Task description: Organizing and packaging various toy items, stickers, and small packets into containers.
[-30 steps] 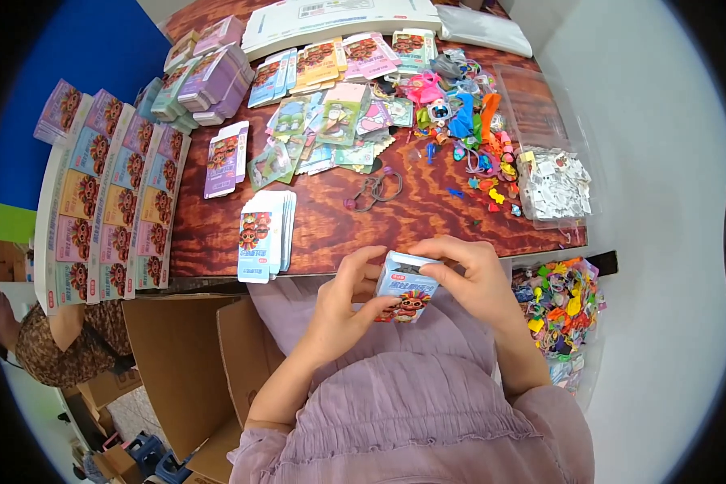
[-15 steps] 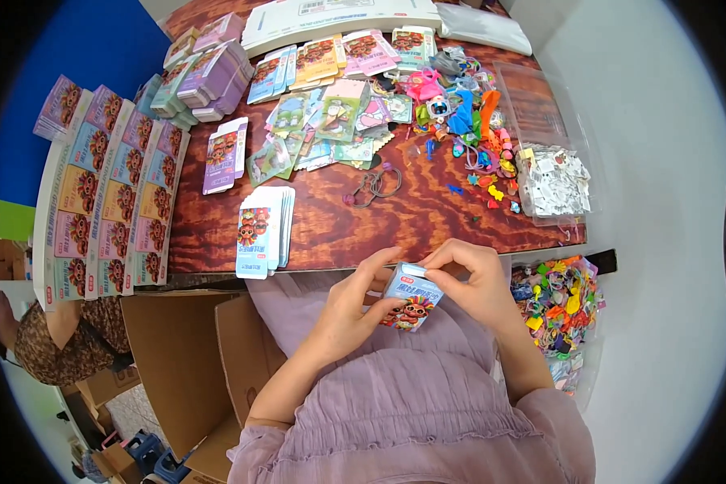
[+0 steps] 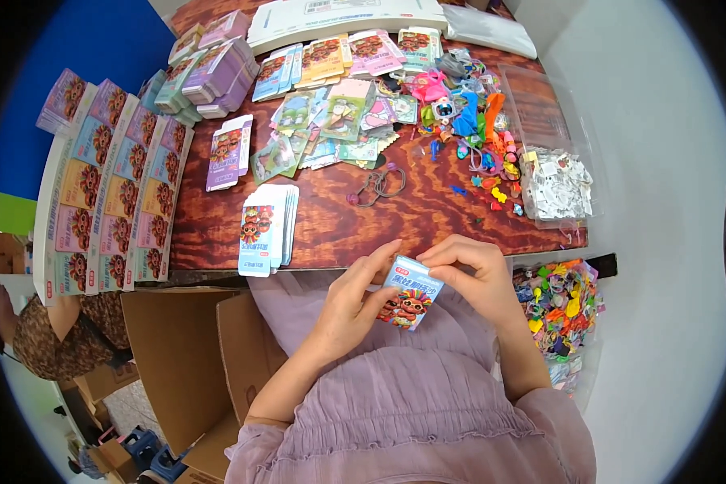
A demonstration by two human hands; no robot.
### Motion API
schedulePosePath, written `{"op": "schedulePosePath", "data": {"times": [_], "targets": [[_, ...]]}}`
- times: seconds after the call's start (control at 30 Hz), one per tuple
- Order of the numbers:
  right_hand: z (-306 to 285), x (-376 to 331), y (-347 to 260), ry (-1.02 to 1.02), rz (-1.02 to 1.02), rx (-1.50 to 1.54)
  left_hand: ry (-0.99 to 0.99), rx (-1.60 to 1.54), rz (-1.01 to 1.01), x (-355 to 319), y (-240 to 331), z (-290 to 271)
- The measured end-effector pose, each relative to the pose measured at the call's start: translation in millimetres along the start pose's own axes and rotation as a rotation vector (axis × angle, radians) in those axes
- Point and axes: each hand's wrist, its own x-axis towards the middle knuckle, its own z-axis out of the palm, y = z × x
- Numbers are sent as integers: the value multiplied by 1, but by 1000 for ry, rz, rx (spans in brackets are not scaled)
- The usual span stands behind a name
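While both our hands, left hand (image 3: 348, 300) and right hand (image 3: 469, 274), pinch a small box (image 3: 408, 292), a clear tub (image 3: 558, 184) on the bench (image 3: 427, 214) holds white packets (image 3: 557, 187).

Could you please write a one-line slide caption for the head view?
Both hands, left hand and right hand, hold a small blue box over the lap, beside a wooden table.

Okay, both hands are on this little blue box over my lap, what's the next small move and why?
Probably press the top flap shut: the right hand pinches the upper edge of the blue box while the left hand steadies its side. Finished boxes lie in rows at the left.
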Motion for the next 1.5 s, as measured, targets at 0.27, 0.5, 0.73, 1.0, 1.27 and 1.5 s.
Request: {"op": "schedulePosePath", "data": {"times": [0.27,0.5,0.73,1.0,1.27,1.5], "targets": [[3,-6,0,-31,-62,11,30,55,35,-1,-2,-3],[18,-18,18,-10,38,119,14,-1,28,-3,-11,-8],[64,33,26,78,207,357,230,521,87,-10,-1,-24],[137,115,39,-17,-347,-541,838,792,-152,-26,-49,-146],[206,151,43,-97,-534,-1023,824,1086,-221,-20,-84,-195],[156,135,6,58,-532,-503,563,258,-31,-22,-43,-132]]}}
